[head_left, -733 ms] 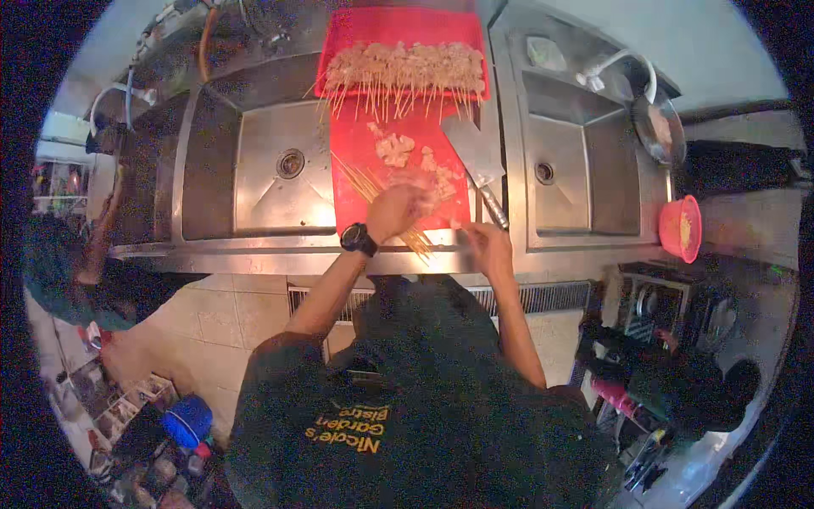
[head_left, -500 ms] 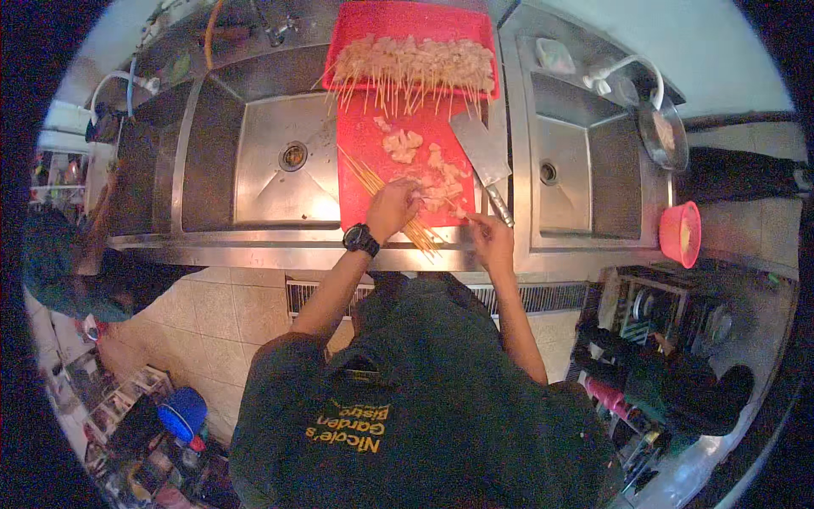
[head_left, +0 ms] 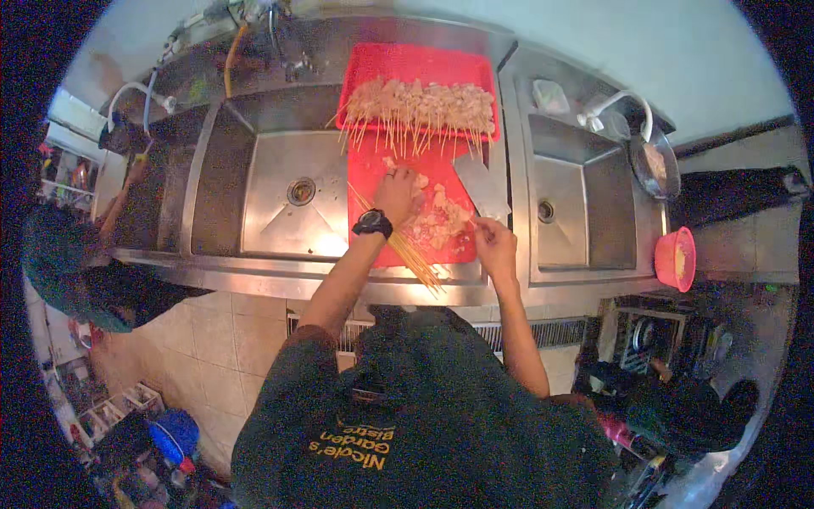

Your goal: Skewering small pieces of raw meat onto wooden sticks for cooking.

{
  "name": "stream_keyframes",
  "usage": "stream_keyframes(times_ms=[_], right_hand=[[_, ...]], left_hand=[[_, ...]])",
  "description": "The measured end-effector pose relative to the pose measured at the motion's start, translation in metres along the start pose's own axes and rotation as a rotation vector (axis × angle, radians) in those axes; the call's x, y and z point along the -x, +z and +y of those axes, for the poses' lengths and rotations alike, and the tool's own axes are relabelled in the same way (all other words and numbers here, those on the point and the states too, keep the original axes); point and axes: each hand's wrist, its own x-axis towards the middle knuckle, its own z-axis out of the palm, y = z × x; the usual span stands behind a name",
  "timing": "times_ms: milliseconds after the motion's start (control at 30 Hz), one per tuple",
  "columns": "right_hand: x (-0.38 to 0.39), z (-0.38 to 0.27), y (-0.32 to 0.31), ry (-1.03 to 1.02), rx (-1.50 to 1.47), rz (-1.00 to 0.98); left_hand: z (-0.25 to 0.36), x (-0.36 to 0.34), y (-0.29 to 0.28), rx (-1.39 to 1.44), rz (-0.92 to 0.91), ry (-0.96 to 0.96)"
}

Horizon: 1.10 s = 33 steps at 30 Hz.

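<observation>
My left hand (head_left: 397, 197) reaches over the red cutting board (head_left: 365, 170), its fingers curled down on a piece of raw meat (head_left: 420, 181) at the upper left of the pile. Pinched between my right hand's (head_left: 495, 246) fingertips is a thin skewer, mostly hard to make out, at the board's right edge. Loose raw meat pieces (head_left: 443, 216) lie between the hands. Under my left wrist a bundle of bamboo skewers (head_left: 411, 259) lies slantwise. A cleaver (head_left: 482, 185) rests along the board's right side, its handle hidden by my right hand.
Beyond the board, a red tray (head_left: 415, 59) holds rows of skewered meat (head_left: 424, 106). Steel sinks (head_left: 280, 170) (head_left: 564, 195) flank the board. A pink tub (head_left: 676, 260) and a metal bowl (head_left: 655, 165) stand at right. Another person (head_left: 76, 263) works at the far left.
My left hand has moved away from me to the upper meat pieces. My right hand stays near the board's right edge, still pinching. The view has tilted, so the whole counter appears lower.
</observation>
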Motion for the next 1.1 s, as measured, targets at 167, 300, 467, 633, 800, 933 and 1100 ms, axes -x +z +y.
stream_keyframes(times_ms=[167,300,467,633,800,933,1100], right_hand=[[0.028,0.013,0.013,0.118,0.027,-0.024],[0.058,0.025,0.003,0.279,-0.084,-0.042],[0.052,0.012,-0.014,0.279,-0.225,0.037],[0.015,-0.042,-0.043,0.248,-0.293,0.016],[-0.013,-0.096,-0.076,0.094,-0.355,0.059],[-0.014,-0.127,-0.088,-0.021,-0.298,0.096],[-0.01,-0.141,-0.093,-0.06,-0.263,0.163]], left_hand=[[0.003,-0.022,-0.002,-0.171,-0.164,0.074],[0.024,-0.008,-0.014,0.147,-0.027,0.065],[0.031,0.001,-0.014,0.66,0.004,-0.258],[0.066,-0.012,-0.052,1.435,-0.149,-0.466],[0.135,-0.026,-0.112,1.792,-0.014,-0.458],[0.158,-0.033,-0.133,1.869,0.06,-0.392],[0.175,-0.031,-0.146,1.865,0.029,-0.359]])
